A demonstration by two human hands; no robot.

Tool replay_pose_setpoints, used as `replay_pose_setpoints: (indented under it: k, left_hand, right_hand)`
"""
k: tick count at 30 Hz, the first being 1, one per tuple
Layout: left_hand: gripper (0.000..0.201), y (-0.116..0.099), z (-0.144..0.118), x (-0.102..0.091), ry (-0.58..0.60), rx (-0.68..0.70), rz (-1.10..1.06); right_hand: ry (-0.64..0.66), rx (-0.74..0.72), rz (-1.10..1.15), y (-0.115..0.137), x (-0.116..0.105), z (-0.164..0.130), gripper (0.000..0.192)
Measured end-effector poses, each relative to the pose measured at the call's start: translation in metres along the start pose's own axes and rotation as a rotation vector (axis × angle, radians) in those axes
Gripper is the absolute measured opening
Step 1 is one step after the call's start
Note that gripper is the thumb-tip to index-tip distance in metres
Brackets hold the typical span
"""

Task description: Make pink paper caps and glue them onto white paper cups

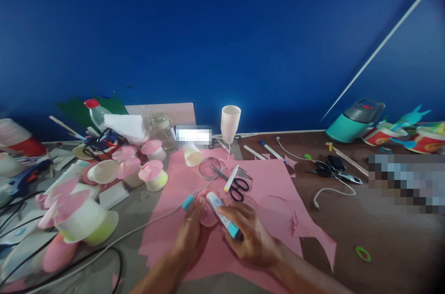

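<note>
My right hand grips a white glue stick with a teal base, its tip pointing up and left. My left hand holds a small pink paper circle against the glue stick's tip, with the teal cap at its fingertips. Both hands work above a large sheet of pink paper lying on the table. Black-handled scissors and a white marker with a yellow end lie on the sheet just beyond my hands.
Several white paper cups with pink lids crowd the left side, among cables. A tall white cup stands at the back, a teal flask at the right. Pens, a white cable and a green ring lie on the brown table.
</note>
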State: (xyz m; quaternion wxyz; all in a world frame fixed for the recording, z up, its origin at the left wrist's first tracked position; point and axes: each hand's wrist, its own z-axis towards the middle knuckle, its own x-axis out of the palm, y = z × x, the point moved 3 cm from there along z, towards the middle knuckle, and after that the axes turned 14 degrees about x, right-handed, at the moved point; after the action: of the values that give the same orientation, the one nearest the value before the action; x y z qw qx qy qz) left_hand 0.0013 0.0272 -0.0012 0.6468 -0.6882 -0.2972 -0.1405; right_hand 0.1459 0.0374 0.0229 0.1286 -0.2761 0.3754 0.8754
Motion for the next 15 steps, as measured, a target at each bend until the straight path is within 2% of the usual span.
replay_pose_setpoints:
  k: [3,5,10,15]
  left_hand:
    - [0.031,0.002,-0.001,0.002,0.046,-0.039,-0.09]
    - [0.034,0.005,-0.001,-0.002,0.019,-0.05,-0.066]
    - [0.042,0.01,0.003,-0.016,-0.059,0.013,0.114]
    - [0.043,0.002,0.007,-0.02,-0.088,0.118,0.305]
  right_hand:
    - [0.003,-0.003,-0.004,0.003,0.002,0.002,0.038]
    - [-0.005,-0.001,-0.019,0.003,0.002,0.004,0.038]
    - [-0.056,0.021,-0.079,0.003,0.001,0.004,0.033]
    - [-0.09,0.077,-0.098,-0.002,0.004,0.002,0.031]
